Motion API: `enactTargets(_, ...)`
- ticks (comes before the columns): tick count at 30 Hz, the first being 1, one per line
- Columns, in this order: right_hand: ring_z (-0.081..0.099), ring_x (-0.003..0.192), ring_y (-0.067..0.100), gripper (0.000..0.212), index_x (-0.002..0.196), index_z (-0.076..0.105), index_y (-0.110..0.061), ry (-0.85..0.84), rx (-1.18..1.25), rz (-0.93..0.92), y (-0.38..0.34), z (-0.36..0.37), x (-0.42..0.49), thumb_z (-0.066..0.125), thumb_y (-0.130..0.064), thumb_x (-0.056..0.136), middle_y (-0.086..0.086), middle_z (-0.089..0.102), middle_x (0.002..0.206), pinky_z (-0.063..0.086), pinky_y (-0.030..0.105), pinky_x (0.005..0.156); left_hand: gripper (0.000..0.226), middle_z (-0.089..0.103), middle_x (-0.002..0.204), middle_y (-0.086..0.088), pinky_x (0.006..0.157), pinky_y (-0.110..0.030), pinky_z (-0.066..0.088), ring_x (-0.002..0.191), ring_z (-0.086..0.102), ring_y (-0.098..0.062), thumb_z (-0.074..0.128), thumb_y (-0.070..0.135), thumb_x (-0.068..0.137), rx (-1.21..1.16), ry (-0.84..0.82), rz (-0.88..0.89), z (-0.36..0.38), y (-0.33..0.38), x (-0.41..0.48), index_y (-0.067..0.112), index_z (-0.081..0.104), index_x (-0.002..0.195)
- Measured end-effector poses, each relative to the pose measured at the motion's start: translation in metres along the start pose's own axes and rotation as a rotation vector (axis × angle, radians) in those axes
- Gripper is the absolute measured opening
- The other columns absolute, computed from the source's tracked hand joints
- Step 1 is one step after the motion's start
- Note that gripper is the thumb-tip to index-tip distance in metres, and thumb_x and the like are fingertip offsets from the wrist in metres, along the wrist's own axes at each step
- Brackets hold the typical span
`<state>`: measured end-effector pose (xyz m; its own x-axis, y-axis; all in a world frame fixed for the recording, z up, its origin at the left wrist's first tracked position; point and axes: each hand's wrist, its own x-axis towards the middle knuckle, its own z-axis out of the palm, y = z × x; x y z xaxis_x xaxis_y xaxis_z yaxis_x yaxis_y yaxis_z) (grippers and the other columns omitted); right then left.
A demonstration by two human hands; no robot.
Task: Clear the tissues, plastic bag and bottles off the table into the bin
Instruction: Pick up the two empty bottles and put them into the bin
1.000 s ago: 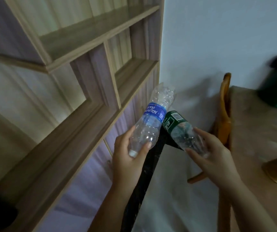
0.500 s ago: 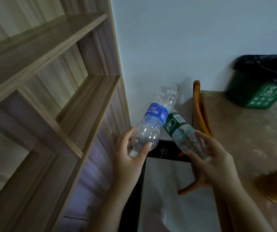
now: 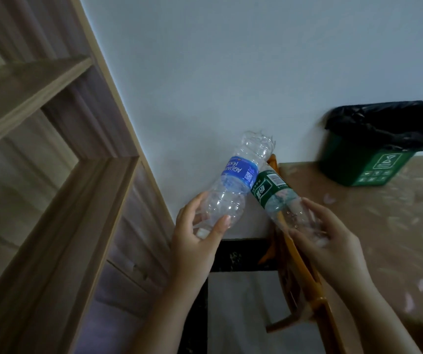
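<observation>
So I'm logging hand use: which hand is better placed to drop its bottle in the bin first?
Right hand: its green-label bottle is on the bin side.

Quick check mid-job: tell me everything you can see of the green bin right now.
The green bin stands upright on the tan table, at its far edge close to the white wall. It looks like plastic, tapering toward the base, with white recycling-style symbols printed on its front. A black liner bag is folded over its rim, crumpled and glossy. Its mouth is open; the inside is dark, so contents cannot be told. Neither hand touches it.
</observation>
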<state>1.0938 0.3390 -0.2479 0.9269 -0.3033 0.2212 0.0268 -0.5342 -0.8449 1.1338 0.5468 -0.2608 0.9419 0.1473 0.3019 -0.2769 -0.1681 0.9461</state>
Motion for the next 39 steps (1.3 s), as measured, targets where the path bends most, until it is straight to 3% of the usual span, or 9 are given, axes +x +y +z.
enactTargets(3, 0.058, 0.092, 0.014, 0.052, 0.113, 0.052, -0.038, 0.018, 0.0, 0.029, 0.003, 0.003, 0.018, 0.075, -0.019, 0.07, -0.005, 0.061, 0.102, 0.042, 0.023, 0.075, 0.05, 0.061, 0.115, -0.001, 0.077, -0.017, 0.047, 0.097, 0.062, -0.01, 0.069, 0.051, 0.061, -0.017, -0.032, -0.015, 0.011, -0.008, 0.022, 0.043, 0.053, 0.108)
enactTargets(6, 0.056, 0.091, 0.011, 0.051, 0.11, 0.048, -0.044, 0.02, 0.003, 0.071, 0.004, 0.011, 0.036, 0.074, -0.024, 0.071, -0.006, 0.058, 0.104, 0.04, 0.015, 0.069, 0.048, 0.061, 0.113, 0.003, 0.08, -0.019, 0.048, 0.099, 0.061, -0.009, 0.067, 0.053, 0.06, -0.023, -0.058, -0.029, 0.019, -0.015, 0.049, 0.048, 0.053, 0.105)
enactTargets(14, 0.056, 0.098, 0.014, 0.054, 0.117, 0.053, -0.037, 0.191, -0.061, 0.158, 0.005, 0.043, 0.1, 0.075, -0.026, 0.069, -0.002, 0.06, 0.116, 0.043, 0.029, 0.082, 0.044, 0.061, 0.115, 0.004, 0.083, -0.032, 0.051, 0.101, 0.061, -0.014, 0.066, 0.053, 0.062, -0.038, -0.212, -0.009, 0.042, -0.041, 0.146, 0.056, 0.052, 0.104)
enactTargets(21, 0.054, 0.101, 0.013, 0.055, 0.118, 0.053, -0.031, 0.357, -0.051, 0.176, -0.007, 0.074, 0.165, 0.074, -0.02, 0.068, -0.007, 0.056, 0.112, 0.043, 0.033, 0.089, 0.049, 0.061, 0.113, 0.001, 0.075, -0.012, 0.047, 0.09, 0.062, -0.002, 0.066, 0.051, 0.061, -0.072, -0.36, 0.039, 0.059, -0.054, 0.241, 0.046, 0.051, 0.107)
enactTargets(25, 0.054, 0.097, 0.006, 0.052, 0.115, 0.053, -0.035, 0.47, -0.028, 0.231, -0.002, 0.075, 0.176, 0.074, -0.021, 0.069, -0.014, 0.056, 0.109, 0.041, 0.027, 0.083, 0.051, 0.059, 0.117, 0.005, 0.076, -0.014, 0.048, 0.092, 0.061, 0.0, 0.065, 0.053, 0.06, -0.106, -0.477, 0.035, 0.078, -0.058, 0.269, 0.044, 0.051, 0.109)
enactTargets(29, 0.05, 0.092, -0.009, 0.05, 0.112, 0.055, -0.033, 0.602, -0.008, 0.271, 0.005, 0.063, 0.185, 0.075, -0.015, 0.07, -0.024, 0.055, 0.103, 0.038, 0.012, 0.073, 0.052, 0.06, 0.115, 0.008, 0.074, -0.015, 0.05, 0.094, 0.061, 0.0, 0.065, 0.055, 0.06, -0.13, -0.572, 0.024, 0.103, -0.055, 0.283, 0.045, 0.051, 0.108)
enactTargets(33, 0.057, 0.093, 0.006, 0.045, 0.107, 0.056, -0.029, 0.709, -0.005, 0.283, 0.016, 0.043, 0.202, 0.076, -0.016, 0.068, -0.011, 0.059, 0.103, 0.043, 0.022, 0.081, 0.048, 0.058, 0.111, 0.013, 0.073, -0.01, 0.047, 0.091, 0.061, 0.003, 0.077, 0.048, 0.066, -0.155, -0.621, 0.025, 0.128, -0.046, 0.3, 0.046, 0.052, 0.107)
enactTargets(35, 0.057, 0.094, 0.011, 0.045, 0.106, 0.055, -0.029, 0.758, -0.009, 0.291, 0.021, 0.03, 0.209, 0.076, -0.019, 0.068, -0.008, 0.059, 0.103, 0.044, 0.029, 0.083, 0.046, 0.058, 0.11, 0.013, 0.074, -0.01, 0.047, 0.087, 0.06, 0.005, 0.071, 0.041, 0.065, -0.163, -0.627, 0.03, 0.14, -0.039, 0.307, 0.043, 0.051, 0.107)
enactTargets(39, 0.055, 0.09, 0.007, 0.042, 0.106, 0.055, -0.027, 0.869, -0.008, 0.284, 0.029, 0.001, 0.22, 0.075, -0.019, 0.069, -0.004, 0.058, 0.106, 0.039, 0.015, 0.072, 0.046, 0.059, 0.108, 0.013, 0.073, -0.009, 0.047, 0.085, 0.06, 0.004, 0.066, 0.04, 0.063, -0.155, -0.646, 0.067, 0.166, -0.028, 0.317, 0.041, 0.052, 0.107)
